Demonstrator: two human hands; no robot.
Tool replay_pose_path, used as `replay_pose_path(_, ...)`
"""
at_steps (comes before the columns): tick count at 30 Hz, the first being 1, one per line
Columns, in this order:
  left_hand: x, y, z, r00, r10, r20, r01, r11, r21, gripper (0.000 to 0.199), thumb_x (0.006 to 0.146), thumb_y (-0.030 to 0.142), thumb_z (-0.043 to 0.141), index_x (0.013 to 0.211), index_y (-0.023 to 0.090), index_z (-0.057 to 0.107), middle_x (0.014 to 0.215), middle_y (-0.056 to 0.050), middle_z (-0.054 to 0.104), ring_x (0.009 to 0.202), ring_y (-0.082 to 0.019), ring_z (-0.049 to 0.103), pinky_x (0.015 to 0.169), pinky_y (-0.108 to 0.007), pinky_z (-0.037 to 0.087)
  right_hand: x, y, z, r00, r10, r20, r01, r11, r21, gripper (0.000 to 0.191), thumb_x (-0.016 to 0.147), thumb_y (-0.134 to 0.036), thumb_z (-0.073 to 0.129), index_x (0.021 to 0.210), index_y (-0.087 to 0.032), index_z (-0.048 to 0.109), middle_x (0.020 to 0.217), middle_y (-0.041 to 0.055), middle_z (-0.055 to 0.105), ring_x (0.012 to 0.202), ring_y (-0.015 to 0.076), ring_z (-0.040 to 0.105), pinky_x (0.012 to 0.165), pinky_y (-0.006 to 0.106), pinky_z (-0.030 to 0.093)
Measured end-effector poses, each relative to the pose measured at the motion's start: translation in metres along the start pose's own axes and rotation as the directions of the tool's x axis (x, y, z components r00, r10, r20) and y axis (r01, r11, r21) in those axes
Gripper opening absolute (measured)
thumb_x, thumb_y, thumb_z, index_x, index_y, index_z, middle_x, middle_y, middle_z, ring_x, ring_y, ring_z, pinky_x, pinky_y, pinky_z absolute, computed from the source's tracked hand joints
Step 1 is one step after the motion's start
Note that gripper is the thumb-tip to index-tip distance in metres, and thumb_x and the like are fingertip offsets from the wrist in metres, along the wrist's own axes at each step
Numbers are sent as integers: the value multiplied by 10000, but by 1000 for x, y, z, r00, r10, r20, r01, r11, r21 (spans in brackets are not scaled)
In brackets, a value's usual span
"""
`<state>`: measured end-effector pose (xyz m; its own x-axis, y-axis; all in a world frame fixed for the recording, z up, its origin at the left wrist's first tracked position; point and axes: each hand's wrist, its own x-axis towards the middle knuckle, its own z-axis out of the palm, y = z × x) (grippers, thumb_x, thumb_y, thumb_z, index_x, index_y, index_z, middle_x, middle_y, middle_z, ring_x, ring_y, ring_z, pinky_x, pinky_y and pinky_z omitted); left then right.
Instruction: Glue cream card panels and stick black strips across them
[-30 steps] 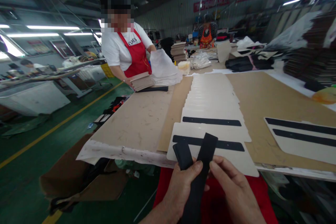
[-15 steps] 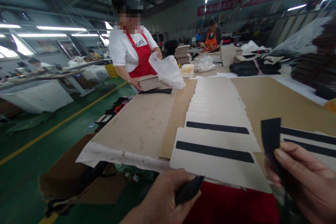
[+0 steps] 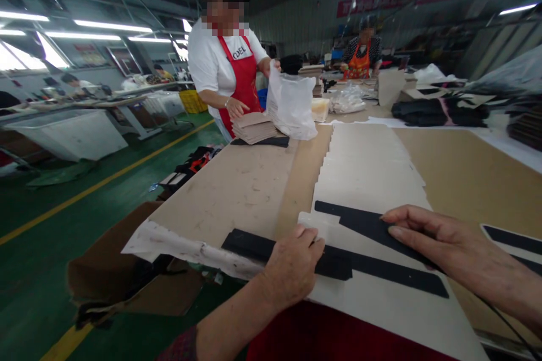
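My left hand (image 3: 292, 265) is closed around a stack of black strips (image 3: 245, 245), low over the near end of the overlapping white cards (image 3: 368, 169). Between finger and thumb, my right hand (image 3: 436, 242) pinches a single black strip (image 3: 372, 228). This strip slants over the second card, overlapping the black strip on that card, whose left end shows. Another black strip (image 3: 402, 275) lies lengthwise on the nearest card, partly covered on its left by the stack in my left hand.
Across the table a co-worker in a red apron (image 3: 243, 79) holds a white plastic bag (image 3: 292, 104) beside a stack of brown boards (image 3: 256, 128). More striped cards (image 3: 519, 245) lie at the right. An open carton (image 3: 114, 265) sits below the table's left edge.
My left hand has brought its stack up over the table edge. My right hand has moved left, laying its strip over the cards. The co-worker's hand has lifted off the brown boards.
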<state>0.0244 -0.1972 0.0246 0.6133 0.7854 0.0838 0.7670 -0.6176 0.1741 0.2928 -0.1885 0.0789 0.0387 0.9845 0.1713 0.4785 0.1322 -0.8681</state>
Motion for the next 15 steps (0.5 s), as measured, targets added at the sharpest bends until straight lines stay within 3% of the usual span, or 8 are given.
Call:
replay_pose_path(3, -5, 0, -1, 998, 36, 42, -36, 999, 11, 407, 806, 213, 585, 1205, 141, 562, 1248, -127, 577, 1155, -287, 491, 995, -407, 454, 4, 3, 9, 924, 146, 352, -97, 983, -153, 361, 821, -541, 616, 1022, -254, 702, 650, -19, 634, 526, 131, 504, 463, 248, 382)
replay_pose_path(7, -9, 0, -3, 996, 87, 28, -87, 996, 7, 411, 817, 225, 583, 1214, 120, 555, 1230, -113, 590, 1143, -265, 497, 1034, -380, 424, 12, 4, 33, 886, 148, 440, -70, 979, -190, 291, 868, -493, 534, 969, -259, 673, 645, -36, 570, 565, 128, 458, 509, 256, 349)
replay_pose_path(12, -13, -4, 10, 990, 43, -134, -49, 998, -44, 309, 790, 173, 568, 1095, 131, 598, 1148, -104, 604, 1038, -248, 516, 985, -372, 453, 30, 9, 62, 895, 78, 439, 14, 979, -202, 233, 870, -416, 506, 933, -259, 665, 649, -42, 579, 581, 134, 450, 553, 274, 349)
replay_pose_path(15, -14, -7, 17, 987, 14, -161, -26, 997, -74, 274, 776, 169, 571, 1046, 143, 601, 1090, -104, 602, 980, -253, 516, 927, -395, 483, 37, 9, 73, 888, 66, 454, 42, 974, -224, 227, 868, -401, 499, 923, -254, 662, 664, -37, 604, 603, 144, 484, 585, 287, 370)
